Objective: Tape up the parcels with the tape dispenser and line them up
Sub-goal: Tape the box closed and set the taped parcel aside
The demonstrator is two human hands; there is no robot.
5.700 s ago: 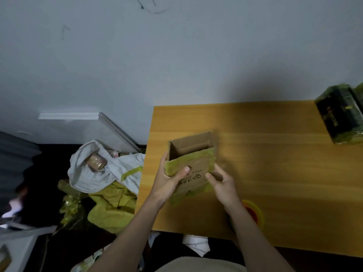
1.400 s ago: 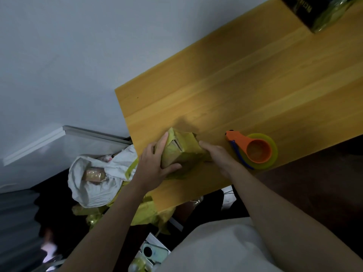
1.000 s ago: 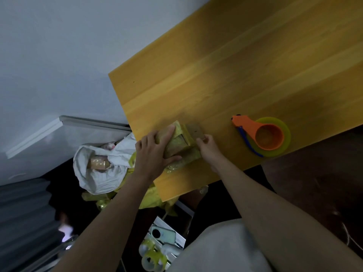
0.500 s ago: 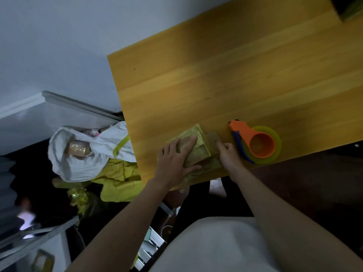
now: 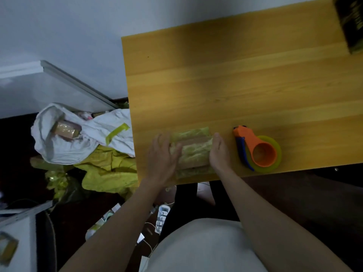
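A wooden tabletop (image 5: 235, 79) of yellow-orange boards fills the upper right of the view, its near edge running just above the person's lap. Off its left edge, on the floor, lies a heap of white cloth (image 5: 78, 138) with a strip of yellow-green tape on it, over crumpled yellow-green material (image 5: 110, 171). At the far right corner of the tabletop sits a dark parcel (image 5: 351, 22), cut off by the frame. Close to the near edge lies a cardboard parcel (image 5: 193, 152) patched with wrinkled yellow-green tape, set flat between the two hands. The left hand (image 5: 162, 160) rests against the parcel's left end with fingers straight and the thumb laid over its top, pressing rather than clutching. The right hand (image 5: 219, 152) presses flat against the right end, fingers extended. Just beside the right hand, apart from it, lies the orange tape dispenser (image 5: 255, 149) with a blue blade guard and a roll of yellow-green tape.
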